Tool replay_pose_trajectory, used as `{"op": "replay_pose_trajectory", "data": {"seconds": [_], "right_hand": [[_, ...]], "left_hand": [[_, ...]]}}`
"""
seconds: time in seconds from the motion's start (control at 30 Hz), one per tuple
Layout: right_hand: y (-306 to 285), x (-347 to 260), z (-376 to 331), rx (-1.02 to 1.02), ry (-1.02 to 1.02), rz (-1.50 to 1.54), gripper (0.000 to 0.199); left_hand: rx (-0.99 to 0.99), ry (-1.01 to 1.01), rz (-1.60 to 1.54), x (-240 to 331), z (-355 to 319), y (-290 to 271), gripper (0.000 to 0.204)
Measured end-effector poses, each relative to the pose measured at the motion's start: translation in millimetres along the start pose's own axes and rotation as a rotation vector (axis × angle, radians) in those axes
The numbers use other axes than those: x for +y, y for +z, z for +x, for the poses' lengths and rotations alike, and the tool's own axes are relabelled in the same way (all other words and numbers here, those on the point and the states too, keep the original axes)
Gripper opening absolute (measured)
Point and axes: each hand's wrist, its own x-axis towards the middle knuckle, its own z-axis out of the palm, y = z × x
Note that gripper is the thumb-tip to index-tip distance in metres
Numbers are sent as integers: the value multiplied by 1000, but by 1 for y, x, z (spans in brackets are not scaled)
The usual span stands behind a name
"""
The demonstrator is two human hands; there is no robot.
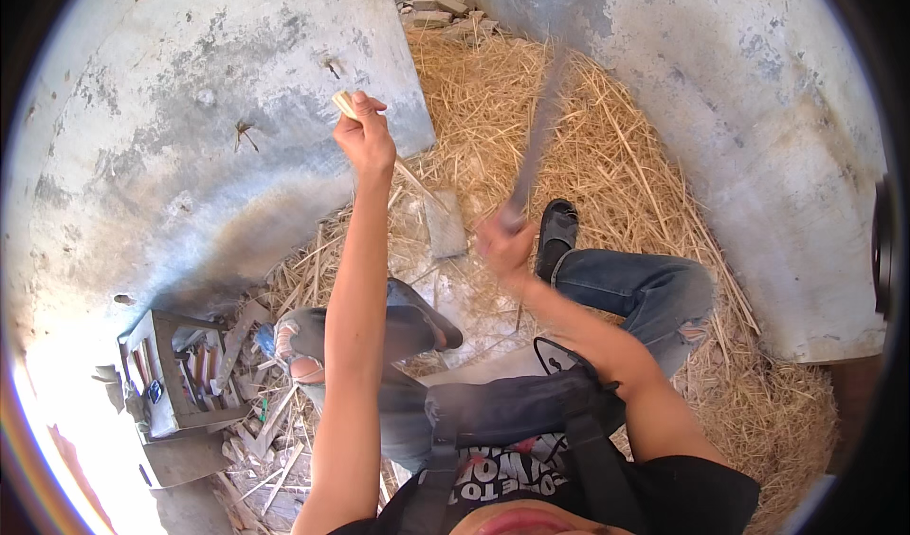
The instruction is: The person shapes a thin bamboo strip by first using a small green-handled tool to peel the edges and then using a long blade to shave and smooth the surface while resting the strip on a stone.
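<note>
Person is sitting low, knees up, in blue jeans (626, 289) and dark sandals (556, 232); dark shoulder straps (588, 440) are crossing the chest at the bottom edge. Low left, a grey crate (166, 374) of wooden sticks and scrap is sitting on the floor just beside the left knee. Right hand (504, 243) is raised over the right knee, fingers wrapping tight around the handle of a long blade (536, 142); the blade is angling up and away and blurring, so its edge isn't readable. Left hand (365, 137) is stretching out further, fingers pinching closed on a pale bamboo strip (345, 105), which is running down toward a flat grey block (444, 222) on the floor between the feet. Beyond, straw (588, 156) is covering the floor up to the concrete walls (190, 108), with rubble (445, 14) at the far corner.
</note>
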Motion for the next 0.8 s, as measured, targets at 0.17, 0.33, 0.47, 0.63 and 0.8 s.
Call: {"op": "replay_pose_trajectory", "data": {"seconds": [0.17, 0.33, 0.47, 0.63, 0.8], "right_hand": [[-53, 93, -59, -28, 955, -231, 20], [-46, 28, 11, -90, 653, -46, 48], [-16, -7, 43, -44, 182, -49, 31], [-21, 85, -44, -17, 470, -486, 43], [-50, 127, -68, -228, 853, -596, 65]], "left_hand": [[29, 42, -7, 5, 0, 3, 54], [21, 3, -27, 4, 7, -13, 55], [81, 54, 69, -3, 11, -6, 56], [162, 41, 153, -4, 7, 8, 56], [202, 161, 252, -1, 7, 12, 56]]}}
